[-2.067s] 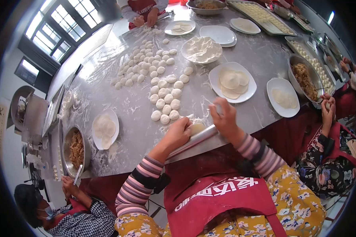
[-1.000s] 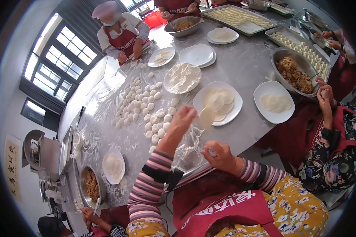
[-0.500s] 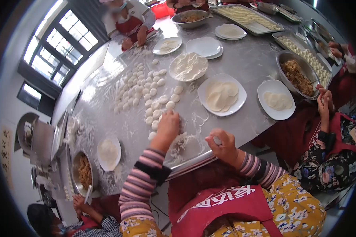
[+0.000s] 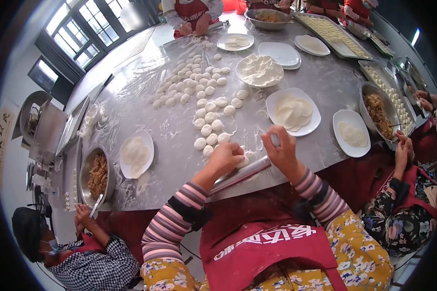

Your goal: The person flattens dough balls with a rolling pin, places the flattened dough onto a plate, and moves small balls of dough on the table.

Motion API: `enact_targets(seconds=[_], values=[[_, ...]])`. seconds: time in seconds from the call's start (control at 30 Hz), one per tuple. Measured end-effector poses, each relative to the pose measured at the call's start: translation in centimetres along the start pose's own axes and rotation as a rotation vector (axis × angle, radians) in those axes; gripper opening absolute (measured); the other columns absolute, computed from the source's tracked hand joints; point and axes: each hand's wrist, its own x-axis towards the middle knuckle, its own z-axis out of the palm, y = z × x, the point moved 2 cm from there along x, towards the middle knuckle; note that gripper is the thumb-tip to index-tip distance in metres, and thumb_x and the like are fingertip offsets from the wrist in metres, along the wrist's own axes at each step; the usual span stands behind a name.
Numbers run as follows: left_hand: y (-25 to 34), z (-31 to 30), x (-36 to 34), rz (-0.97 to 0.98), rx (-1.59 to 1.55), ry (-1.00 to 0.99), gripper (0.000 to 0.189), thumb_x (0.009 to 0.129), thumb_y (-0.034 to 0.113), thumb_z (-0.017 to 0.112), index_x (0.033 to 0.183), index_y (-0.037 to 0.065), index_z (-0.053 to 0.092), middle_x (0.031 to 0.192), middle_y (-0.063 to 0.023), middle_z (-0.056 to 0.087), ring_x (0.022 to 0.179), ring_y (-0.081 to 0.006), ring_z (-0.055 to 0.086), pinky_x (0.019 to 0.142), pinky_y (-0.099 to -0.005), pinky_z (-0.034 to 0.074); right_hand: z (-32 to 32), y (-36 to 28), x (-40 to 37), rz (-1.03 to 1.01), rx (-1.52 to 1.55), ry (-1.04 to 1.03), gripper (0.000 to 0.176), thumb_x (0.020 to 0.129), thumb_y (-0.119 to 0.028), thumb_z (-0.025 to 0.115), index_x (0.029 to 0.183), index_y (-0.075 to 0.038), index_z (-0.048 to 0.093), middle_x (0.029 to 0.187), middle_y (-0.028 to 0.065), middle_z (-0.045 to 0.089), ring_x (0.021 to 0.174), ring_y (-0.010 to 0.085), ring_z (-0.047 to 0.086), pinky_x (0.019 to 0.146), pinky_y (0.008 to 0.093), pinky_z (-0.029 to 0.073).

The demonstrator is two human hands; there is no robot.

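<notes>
Dough disc [image 4: 243, 162] lies flat on the floured counter [image 4: 179, 131], on the person's side of the wrapper plate [image 4: 313, 127], mostly hidden under the left hand [image 4: 226, 157]. That hand's fingers are curled down, pinching the disc's edge. The right hand [image 4: 280, 145] is closed round the far end of the rolling pin [image 4: 240, 173], which lies slanted just beside the disc. Dough balls [image 4: 209, 131] sit in rows left of the plate. A flour dish [image 4: 260, 70] is beyond the plate.
</notes>
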Motion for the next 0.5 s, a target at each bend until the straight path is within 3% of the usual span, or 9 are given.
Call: enact_targets(seconds=[0.07,0.13,0.2,0.27,0.33,0.37,0.47,0.5], values=[[0.7,0.2,-0.1,-0.02,0.029,-0.028,0.016,0.076,0.012,0.068,0.084,-0.001,0.065,0.074,-0.0099,0.065,0.069,-0.017,0.062,0.064,-0.0305,0.049,1.4,2.1,0.1,0.14,-0.041,-0.041,0.019,0.079,-0.003,0.068,0.089,-0.003,0.053,0.071,0.0129,0.058,0.06,0.0291,0.059,0.053,0.034,0.045],[0.3,0.1,0.2,-0.006,0.138,0.027,0.013,0.076,0.01,0.066,0.083,0.0,0.064,0.073,-0.0095,0.065,0.068,-0.0165,0.062,0.064,-0.0307,0.049,1.4,2.3,-0.1,0.075,0.02,-0.007,0.019,0.079,-0.004,0.068,0.09,-0.004,0.053,0.072,0.0136,0.058,0.06,0.0307,0.058,0.053,0.035,0.045],[-0.2,0.2,-1.0,-0.024,0.09,0.073,0.012,0.076,0.01,0.065,0.083,0.0,0.063,0.072,-0.01,0.064,0.068,-0.0171,0.062,0.063,-0.0315,0.048,0.3,1.8,-1.7,-0.047,-0.138,0.015,0.02,0.079,-0.004,0.068,0.091,-0.003,0.053,0.073,0.0146,0.058,0.061,0.0324,0.058,0.054,0.0361,0.045],[-0.4,0.1,-1.2,-0.046,0.039,0.118,0.011,0.076,0.01,0.064,0.082,0.0,0.062,0.071,-0.0105,0.064,0.067,-0.0178,0.061,0.063,-0.0324,0.048,0.1,1.8,-2.1,0.068,-0.045,0.027,0.019,0.079,-0.003,0.067,0.091,-0.003,0.053,0.073,0.0154,0.058,0.063,0.0337,0.058,0.055,0.0369,0.045],[0.9,0.7,-1.8,0.043,0.158,0.074,0.013,0.077,0.012,0.063,0.081,0.0,0.061,0.071,-0.013,0.063,0.067,-0.0222,0.061,0.063,-0.0351,0.047,0.8,2.0,-1.5,0.043,-0.103,0.051,0.019,0.079,-0.002,0.067,0.091,-0.003,0.053,0.073,0.0156,0.058,0.064,0.034,0.059,0.056,0.0375,0.045],[1.9,0.7,-1.5,0.031,0.206,0.068,0.012,0.079,0.015,0.06,0.082,0.003,0.062,0.08,-0.0189,0.064,0.078,-0.0362,0.062,0.068,-0.0441,0.048,1.6,2.1,-0.7,0.087,-0.052,0.049,0.02,0.079,-0.002,0.066,0.093,-0.004,0.053,0.073,0.016,0.057,0.063,0.0348,0.058,0.056,0.0388,0.044],[1.4,0.9,0.1,0.149,0.226,0.134,0.015,0.08,0.015,0.063,0.084,0.0,0.061,0.074,-0.0157,0.063,0.068,-0.0287,0.06,0.063,-0.0389,0.046,2.8,2.6,0.8,0.083,-0.02,0.008,0.02,0.079,-0.001,0.066,0.094,-0.004,0.052,0.074,0.0163,0.057,0.064,0.0345,0.058,0.056,0.0387,0.045],[1.2,0.9,0.2,0.114,0.173,0.047,0.014,0.08,0.014,0.064,0.083,0.001,0.06,0.072,-0.0151,0.062,0.067,-0.027,0.06,0.063,-0.0381,0.046,2.5,2.5,0.4,0.083,-0.075,-0.005,0.019,0.079,-0.002,0.066,0.092,-0.004,0.052,0.076,0.0169,0.058,0.065,0.035,0.059,0.056,0.0385,0.045]])
